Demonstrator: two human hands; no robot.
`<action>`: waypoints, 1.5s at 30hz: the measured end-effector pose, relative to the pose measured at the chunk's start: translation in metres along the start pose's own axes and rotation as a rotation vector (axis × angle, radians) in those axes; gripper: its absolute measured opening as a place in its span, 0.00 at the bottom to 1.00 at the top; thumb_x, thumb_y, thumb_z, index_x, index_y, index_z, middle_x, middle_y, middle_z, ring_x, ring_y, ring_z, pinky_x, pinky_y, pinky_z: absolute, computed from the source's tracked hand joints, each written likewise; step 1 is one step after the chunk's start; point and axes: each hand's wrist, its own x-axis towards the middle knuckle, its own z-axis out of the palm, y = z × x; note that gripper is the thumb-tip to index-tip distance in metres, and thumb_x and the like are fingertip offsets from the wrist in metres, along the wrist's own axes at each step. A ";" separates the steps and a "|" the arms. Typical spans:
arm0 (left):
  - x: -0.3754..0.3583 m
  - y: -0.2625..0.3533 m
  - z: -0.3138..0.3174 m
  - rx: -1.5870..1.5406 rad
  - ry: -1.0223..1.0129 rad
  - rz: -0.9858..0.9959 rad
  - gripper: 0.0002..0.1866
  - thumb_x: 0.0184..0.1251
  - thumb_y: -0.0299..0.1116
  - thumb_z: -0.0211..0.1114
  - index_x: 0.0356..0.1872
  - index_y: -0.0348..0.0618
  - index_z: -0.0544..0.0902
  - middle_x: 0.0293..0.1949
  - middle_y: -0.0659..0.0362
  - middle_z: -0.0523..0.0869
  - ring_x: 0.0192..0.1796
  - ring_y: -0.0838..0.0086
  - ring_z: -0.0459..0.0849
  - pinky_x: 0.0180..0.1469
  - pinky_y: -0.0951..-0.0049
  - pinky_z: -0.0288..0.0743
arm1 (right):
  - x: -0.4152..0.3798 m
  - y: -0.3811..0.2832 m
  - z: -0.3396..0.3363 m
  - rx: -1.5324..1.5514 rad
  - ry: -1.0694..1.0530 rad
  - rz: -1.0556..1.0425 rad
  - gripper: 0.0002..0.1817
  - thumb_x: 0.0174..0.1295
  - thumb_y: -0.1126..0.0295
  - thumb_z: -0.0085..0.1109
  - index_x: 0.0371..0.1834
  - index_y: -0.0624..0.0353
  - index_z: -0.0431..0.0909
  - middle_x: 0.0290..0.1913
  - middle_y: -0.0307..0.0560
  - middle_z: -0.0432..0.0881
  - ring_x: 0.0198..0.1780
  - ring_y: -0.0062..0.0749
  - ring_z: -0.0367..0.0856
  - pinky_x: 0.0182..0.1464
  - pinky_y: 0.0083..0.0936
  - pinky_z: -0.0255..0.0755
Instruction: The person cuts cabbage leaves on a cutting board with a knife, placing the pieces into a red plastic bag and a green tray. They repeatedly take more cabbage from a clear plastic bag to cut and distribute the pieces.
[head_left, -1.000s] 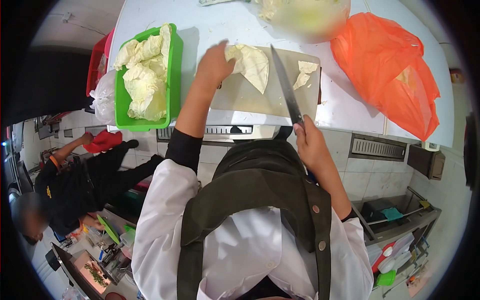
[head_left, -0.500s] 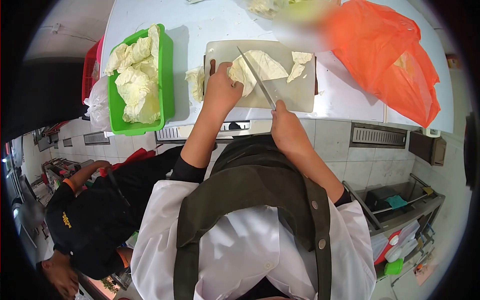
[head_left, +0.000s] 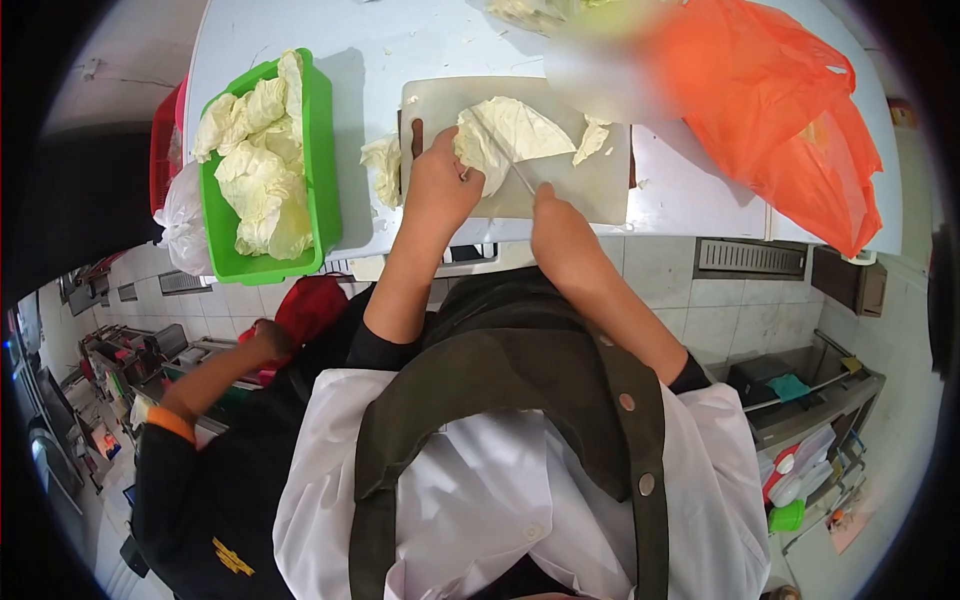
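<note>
On the pale cutting board [head_left: 600, 195] lies a cabbage leaf [head_left: 530, 132]. My left hand [head_left: 440, 185] grips the leaf's left edge with curled fingers. A kitchen knife [head_left: 520, 176] is held by its handle in my right hand [head_left: 562, 230], and its blade crosses the leaf, pointing away to the upper left. The handle is hidden inside the fist. A smaller piece of cabbage [head_left: 591, 138] sits on the board's right part. Just left of the board, another cabbage piece [head_left: 383, 168] rests on the table.
A green tub [head_left: 322, 150] holding cabbage leaves [head_left: 262, 190] stands at the table's left, beside a white plastic bag [head_left: 187, 222]. An orange plastic bag [head_left: 790, 120] takes up the right side. Close behind on the left is another person in black [head_left: 230, 490]. Metal racks [head_left: 810, 395] stand at lower right.
The knife has come down flatter against the leaf, and my right hand has shifted slightly left. The other person has moved closer, an arm reaching toward a red cloth-like thing.
</note>
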 end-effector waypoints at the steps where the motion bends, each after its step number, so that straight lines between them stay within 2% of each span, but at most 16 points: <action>1: 0.000 -0.001 0.000 -0.015 0.000 -0.002 0.25 0.46 0.23 0.60 0.51 0.28 0.75 0.17 0.55 0.74 0.21 0.66 0.77 0.60 0.68 0.70 | 0.011 0.004 0.007 -0.028 0.049 -0.023 0.13 0.62 0.76 0.36 0.44 0.73 0.67 0.36 0.73 0.78 0.41 0.63 0.79 0.45 0.48 0.71; 5: -0.015 0.001 -0.022 0.015 -0.052 -0.083 0.25 0.49 0.23 0.61 0.53 0.31 0.76 0.22 0.57 0.76 0.23 0.74 0.76 0.30 0.76 0.72 | 0.044 0.009 0.014 -0.008 0.055 -0.090 0.11 0.64 0.74 0.40 0.43 0.71 0.68 0.36 0.73 0.78 0.41 0.64 0.78 0.45 0.49 0.70; 9: -0.038 -0.010 -0.067 -0.054 -0.068 -0.281 0.23 0.54 0.22 0.62 0.55 0.34 0.76 0.25 0.62 0.77 0.27 0.83 0.76 0.31 0.81 0.71 | 0.055 0.026 0.013 0.119 0.112 -0.206 0.10 0.65 0.71 0.44 0.40 0.70 0.69 0.34 0.73 0.78 0.41 0.66 0.77 0.43 0.49 0.69; 12: -0.037 -0.034 -0.077 -0.198 0.239 -0.200 0.22 0.52 0.24 0.63 0.52 0.32 0.76 0.21 0.58 0.76 0.22 0.78 0.75 0.29 0.78 0.73 | 0.043 0.029 0.001 0.175 0.115 -0.269 0.11 0.66 0.69 0.48 0.40 0.70 0.68 0.34 0.71 0.77 0.38 0.64 0.77 0.41 0.45 0.69; 16: -0.021 -0.068 -0.050 0.218 0.273 -0.143 0.36 0.48 0.38 0.72 0.56 0.27 0.69 0.43 0.42 0.77 0.45 0.54 0.79 0.49 0.59 0.73 | 0.012 0.027 -0.022 0.213 0.121 -0.316 0.09 0.66 0.71 0.47 0.38 0.69 0.66 0.31 0.71 0.75 0.38 0.69 0.73 0.38 0.46 0.67; 17: -0.020 -0.071 -0.042 0.265 0.280 -0.175 0.44 0.44 0.43 0.75 0.58 0.23 0.64 0.54 0.34 0.71 0.55 0.43 0.72 0.58 0.54 0.67 | 0.005 0.028 -0.028 0.228 0.099 -0.295 0.10 0.67 0.70 0.47 0.38 0.69 0.66 0.31 0.70 0.75 0.37 0.67 0.73 0.37 0.45 0.67; 21: -0.010 -0.072 -0.034 0.174 0.338 -0.224 0.46 0.42 0.43 0.77 0.61 0.27 0.64 0.58 0.34 0.71 0.60 0.50 0.72 0.61 0.60 0.67 | -0.016 0.039 -0.044 0.310 0.036 -0.196 0.10 0.67 0.70 0.47 0.37 0.69 0.65 0.28 0.67 0.74 0.31 0.60 0.73 0.35 0.39 0.67; 24: -0.004 -0.063 -0.043 0.016 0.284 -0.293 0.44 0.42 0.34 0.76 0.61 0.30 0.64 0.49 0.38 0.80 0.52 0.52 0.80 0.54 0.61 0.73 | -0.023 0.046 -0.056 0.342 0.103 -0.166 0.10 0.68 0.70 0.48 0.37 0.68 0.64 0.25 0.63 0.72 0.25 0.48 0.68 0.32 0.33 0.66; 25: -0.002 -0.064 -0.043 0.047 0.332 -0.182 0.35 0.43 0.30 0.74 0.57 0.31 0.71 0.42 0.44 0.84 0.45 0.57 0.84 0.49 0.66 0.77 | -0.024 0.046 -0.061 0.335 0.149 -0.182 0.10 0.68 0.70 0.48 0.37 0.68 0.64 0.25 0.62 0.72 0.25 0.47 0.67 0.32 0.32 0.66; 29: 0.000 -0.018 -0.057 -0.168 0.140 -0.156 0.23 0.43 0.27 0.74 0.44 0.31 0.80 0.39 0.49 0.86 0.42 0.66 0.86 0.46 0.71 0.77 | -0.034 0.046 -0.077 0.436 0.318 -0.277 0.10 0.68 0.69 0.48 0.36 0.67 0.64 0.23 0.59 0.71 0.24 0.42 0.64 0.31 0.31 0.64; 33: 0.019 0.020 -0.048 -0.517 -0.144 -0.063 0.26 0.45 0.26 0.74 0.49 0.34 0.78 0.40 0.56 0.85 0.42 0.73 0.83 0.47 0.73 0.77 | -0.052 0.056 -0.091 0.501 0.295 -0.181 0.10 0.67 0.69 0.48 0.35 0.66 0.63 0.21 0.53 0.67 0.24 0.33 0.61 0.31 0.29 0.64; 36: 0.047 0.048 -0.030 -0.419 -0.252 0.055 0.33 0.41 0.29 0.77 0.54 0.36 0.75 0.45 0.52 0.82 0.47 0.69 0.81 0.51 0.71 0.76 | -0.062 0.065 -0.095 0.554 0.254 -0.102 0.11 0.67 0.69 0.48 0.34 0.66 0.63 0.21 0.50 0.65 0.25 0.29 0.59 0.31 0.27 0.63; 39: 0.080 0.009 0.019 0.041 -0.309 0.014 0.42 0.33 0.36 0.80 0.57 0.37 0.72 0.48 0.50 0.78 0.52 0.62 0.78 0.55 0.66 0.74 | -0.067 0.079 -0.086 0.544 0.289 -0.131 0.11 0.67 0.69 0.48 0.33 0.66 0.63 0.21 0.49 0.64 0.25 0.27 0.58 0.30 0.26 0.63; 42: 0.093 0.011 0.023 0.330 -0.356 0.111 0.43 0.26 0.44 0.80 0.53 0.40 0.76 0.48 0.49 0.75 0.52 0.54 0.77 0.54 0.62 0.73 | -0.078 0.089 -0.085 0.561 0.319 -0.137 0.11 0.67 0.69 0.48 0.33 0.66 0.63 0.21 0.49 0.64 0.25 0.26 0.58 0.30 0.26 0.62; 43: 0.095 0.019 0.019 0.536 -0.384 0.188 0.36 0.26 0.46 0.79 0.45 0.41 0.80 0.48 0.49 0.76 0.50 0.52 0.76 0.50 0.62 0.74 | -0.082 0.093 -0.086 0.563 0.327 -0.127 0.11 0.67 0.69 0.48 0.33 0.66 0.63 0.20 0.49 0.64 0.25 0.26 0.58 0.30 0.26 0.62; 45: 0.096 0.015 0.021 0.430 -0.413 0.238 0.32 0.26 0.45 0.78 0.38 0.42 0.80 0.44 0.49 0.78 0.46 0.54 0.77 0.46 0.63 0.74 | -0.091 0.100 -0.088 0.575 0.354 -0.108 0.10 0.67 0.69 0.49 0.33 0.65 0.63 0.20 0.48 0.65 0.25 0.24 0.59 0.29 0.25 0.62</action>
